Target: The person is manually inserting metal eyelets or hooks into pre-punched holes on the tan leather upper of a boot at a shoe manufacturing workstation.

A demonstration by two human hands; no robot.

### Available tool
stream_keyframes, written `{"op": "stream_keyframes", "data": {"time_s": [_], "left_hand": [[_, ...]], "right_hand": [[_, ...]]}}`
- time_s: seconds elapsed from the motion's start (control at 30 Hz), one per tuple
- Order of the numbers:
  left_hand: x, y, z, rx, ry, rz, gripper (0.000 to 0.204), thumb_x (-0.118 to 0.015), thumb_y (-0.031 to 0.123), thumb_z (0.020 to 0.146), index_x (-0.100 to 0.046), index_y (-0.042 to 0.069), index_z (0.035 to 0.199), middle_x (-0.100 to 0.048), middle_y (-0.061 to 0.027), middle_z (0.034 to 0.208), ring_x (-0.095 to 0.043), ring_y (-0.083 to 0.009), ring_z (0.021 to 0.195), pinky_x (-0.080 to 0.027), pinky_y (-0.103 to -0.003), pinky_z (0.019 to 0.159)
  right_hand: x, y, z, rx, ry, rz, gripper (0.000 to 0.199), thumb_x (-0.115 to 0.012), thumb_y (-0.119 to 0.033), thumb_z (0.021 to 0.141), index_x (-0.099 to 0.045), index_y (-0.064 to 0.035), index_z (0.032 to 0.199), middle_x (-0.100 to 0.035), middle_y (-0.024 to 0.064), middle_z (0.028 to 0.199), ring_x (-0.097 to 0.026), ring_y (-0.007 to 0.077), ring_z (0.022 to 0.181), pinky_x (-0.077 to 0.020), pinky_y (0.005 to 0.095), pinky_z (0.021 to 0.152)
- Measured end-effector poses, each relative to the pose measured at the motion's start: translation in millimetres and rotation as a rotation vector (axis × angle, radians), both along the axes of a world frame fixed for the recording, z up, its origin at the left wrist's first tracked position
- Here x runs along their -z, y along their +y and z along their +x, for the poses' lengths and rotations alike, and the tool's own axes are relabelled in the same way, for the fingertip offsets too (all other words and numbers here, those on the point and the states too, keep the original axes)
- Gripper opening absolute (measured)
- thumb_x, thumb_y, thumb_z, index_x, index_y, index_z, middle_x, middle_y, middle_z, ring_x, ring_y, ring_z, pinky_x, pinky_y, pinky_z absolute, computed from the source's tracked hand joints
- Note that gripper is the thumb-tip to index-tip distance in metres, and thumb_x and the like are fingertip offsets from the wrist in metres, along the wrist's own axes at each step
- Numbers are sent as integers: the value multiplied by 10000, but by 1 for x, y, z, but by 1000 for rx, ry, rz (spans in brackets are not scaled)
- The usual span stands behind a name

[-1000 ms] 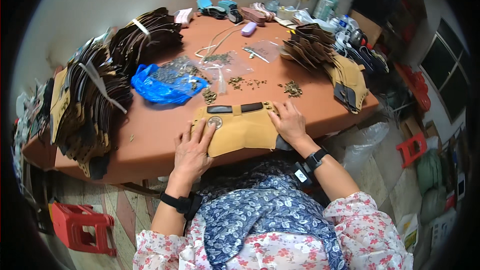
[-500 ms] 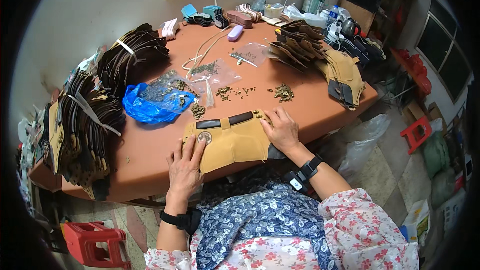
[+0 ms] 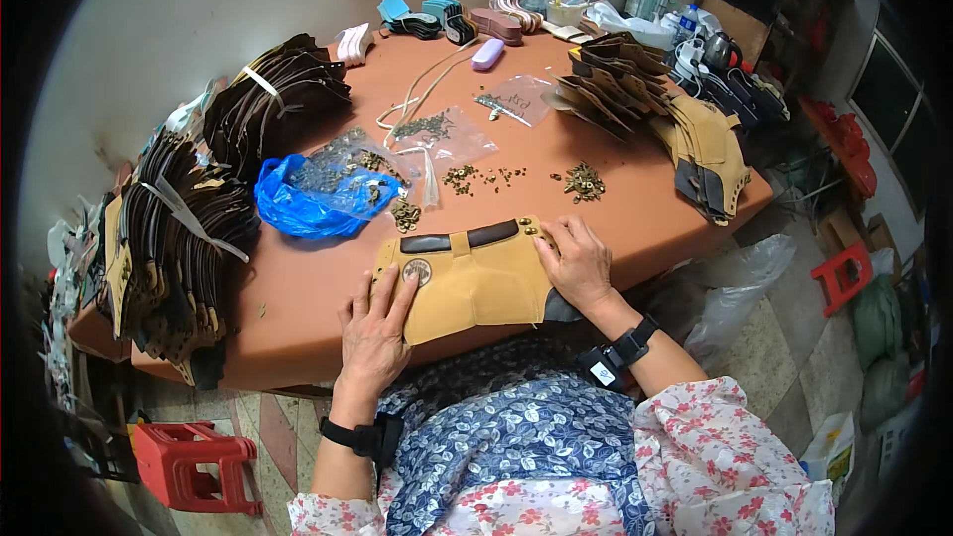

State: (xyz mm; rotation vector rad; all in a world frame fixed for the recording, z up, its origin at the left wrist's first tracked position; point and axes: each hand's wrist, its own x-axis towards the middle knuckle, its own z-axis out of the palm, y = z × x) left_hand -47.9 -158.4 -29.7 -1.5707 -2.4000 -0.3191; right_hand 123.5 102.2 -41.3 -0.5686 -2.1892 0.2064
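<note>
On table edge | both hands (image 3: 372, 333) (image 3: 579, 263) flat, unclenched on tan leather piece (image 3: 475, 280) | underside hidden

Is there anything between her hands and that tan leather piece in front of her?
Nothing visible. The left hand lies flat on the tan leather piece at its left end, and the right hand presses its right edge. The small metal fittings lie apart, farther back on the table.

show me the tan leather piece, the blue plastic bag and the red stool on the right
tan leather piece (image 3: 476, 283), head view, on its bare middle between the two hands
blue plastic bag (image 3: 298, 208), head view, on its crumpled lower side
red stool (image 3: 842, 273), head view, on its seat top, on the floor right of the table
</note>
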Motion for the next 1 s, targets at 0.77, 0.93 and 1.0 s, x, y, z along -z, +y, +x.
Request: {"op": "stream_keyframes", "data": {"time_s": [0.77, 0.93, 1.0], "left_hand": [[3, 20, 29, -21, -6, 15, 592, -606, 106, 872, -509, 183, 1452, -436, -146, 1514, -379, -404, 1385, -288, -543, 1095], [3, 16, 27, -37, -15, 21, 612, -637, 134, 857, -509, 178, 1453, -425, -148, 1523, -370, -405, 1395, -290, -547, 1096], [-3, 14, 28, -19, -84, 4, 701, -718, 164, 809, -485, 176, 1470, -405, -147, 1537, -357, -406, 1404, -296, -557, 1090]], "right_hand": [[-18, 76, 25, -8, -119, -120, 160, -676, -126, 893, -704, -74, 1042, -681, 115, 962, -679, 328, 872, -542, 405, 748], [-21, 83, 10, -51, -230, -107, 142, -658, -107, 902, -688, -62, 1033, -662, 128, 994, -656, 354, 910, -533, 423, 764], [-21, 90, 5, -76, -273, -44, 127, -640, -88, 898, -668, -55, 1018, -648, 141, 994, -642, 373, 915, -528, 439, 764]]}}
